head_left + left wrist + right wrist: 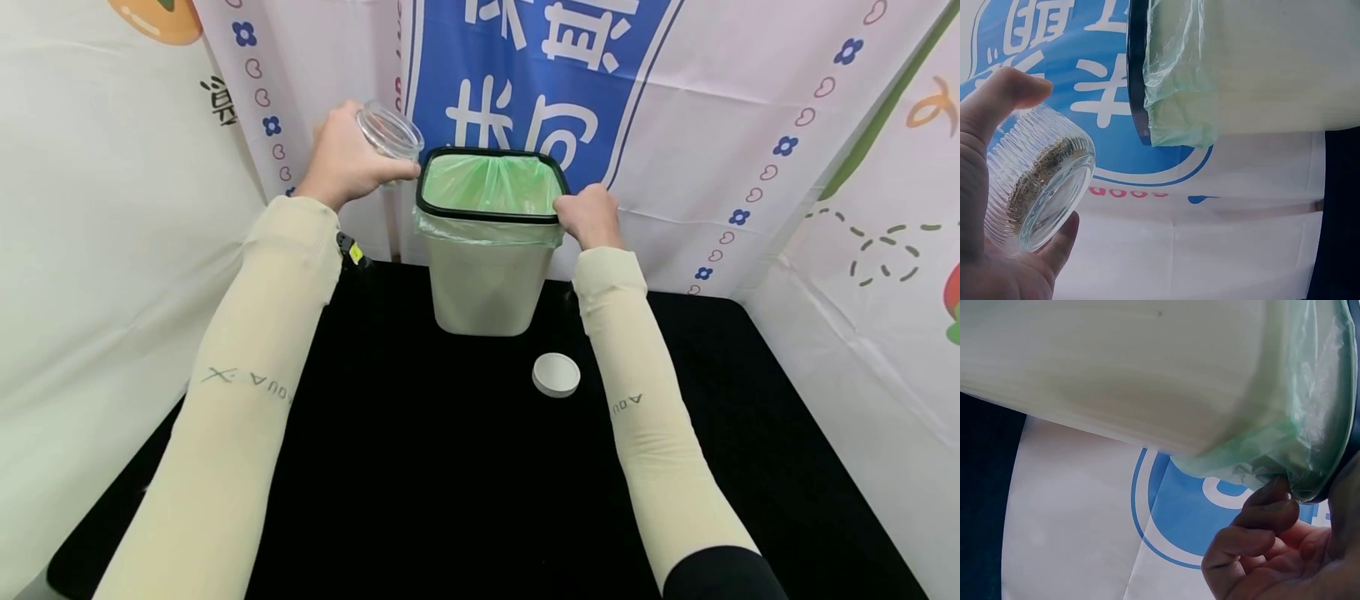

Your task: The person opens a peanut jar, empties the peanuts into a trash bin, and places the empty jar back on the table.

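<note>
My left hand [351,157] grips a clear ribbed glass jar [1044,178], tilted, with its mouth toward the bin. Dried brownish bits [1041,178] lie inside near the jar's base. The jar is beside the left end of the black rim [487,218] of a pale trash bin [487,279]. A green plastic liner [491,183] covers the bin's inside and folds over its edge. At the bin's right corner my right hand [590,215] holds the rim, its fingers curled under the liner's edge in the right wrist view.
A round white lid [556,374] lies on the black table [420,467] in front of the bin, to the right. Behind the bin hangs a printed cloth [675,108] with a blue panel. White cloth walls stand at both sides.
</note>
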{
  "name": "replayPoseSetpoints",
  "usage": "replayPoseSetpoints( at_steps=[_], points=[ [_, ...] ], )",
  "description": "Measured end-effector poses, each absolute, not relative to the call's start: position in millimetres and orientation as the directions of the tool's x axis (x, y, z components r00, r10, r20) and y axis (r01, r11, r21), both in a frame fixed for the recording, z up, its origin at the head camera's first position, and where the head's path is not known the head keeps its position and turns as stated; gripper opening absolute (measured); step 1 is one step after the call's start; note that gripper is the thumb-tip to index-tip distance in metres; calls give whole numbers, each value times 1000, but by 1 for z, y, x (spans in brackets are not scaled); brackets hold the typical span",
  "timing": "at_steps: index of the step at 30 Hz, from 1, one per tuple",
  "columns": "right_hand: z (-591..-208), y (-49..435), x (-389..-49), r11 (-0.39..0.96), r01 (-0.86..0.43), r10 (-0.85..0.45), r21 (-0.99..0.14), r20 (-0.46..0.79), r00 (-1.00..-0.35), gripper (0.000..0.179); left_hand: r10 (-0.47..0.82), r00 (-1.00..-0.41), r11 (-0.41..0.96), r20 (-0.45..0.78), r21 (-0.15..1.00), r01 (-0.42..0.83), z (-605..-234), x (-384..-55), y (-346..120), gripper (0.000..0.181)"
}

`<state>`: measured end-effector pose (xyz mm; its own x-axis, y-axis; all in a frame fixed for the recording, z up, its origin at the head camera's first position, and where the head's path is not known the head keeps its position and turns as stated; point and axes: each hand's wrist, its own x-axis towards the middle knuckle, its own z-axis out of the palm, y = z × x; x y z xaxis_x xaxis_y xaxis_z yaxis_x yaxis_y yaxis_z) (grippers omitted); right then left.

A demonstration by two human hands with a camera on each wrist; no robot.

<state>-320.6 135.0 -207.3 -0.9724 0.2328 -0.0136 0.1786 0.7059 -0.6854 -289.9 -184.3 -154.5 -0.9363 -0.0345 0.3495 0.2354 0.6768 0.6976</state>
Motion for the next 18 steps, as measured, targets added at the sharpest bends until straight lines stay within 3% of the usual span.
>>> replayPoseSetpoints(
  at_steps=[12, 18],
  points=[
    [-207, 136, -320, 702, 187, 248, -687, -9, -969, 28, -48, -933, 755, 358, 624, 201, -148, -298, -178, 99],
    [-207, 135, -320, 699, 192, 250, -688, -17, -968, 21, -40, -938, 778, 343, 600, 187, -148, -301, -174, 98]
  ],
)
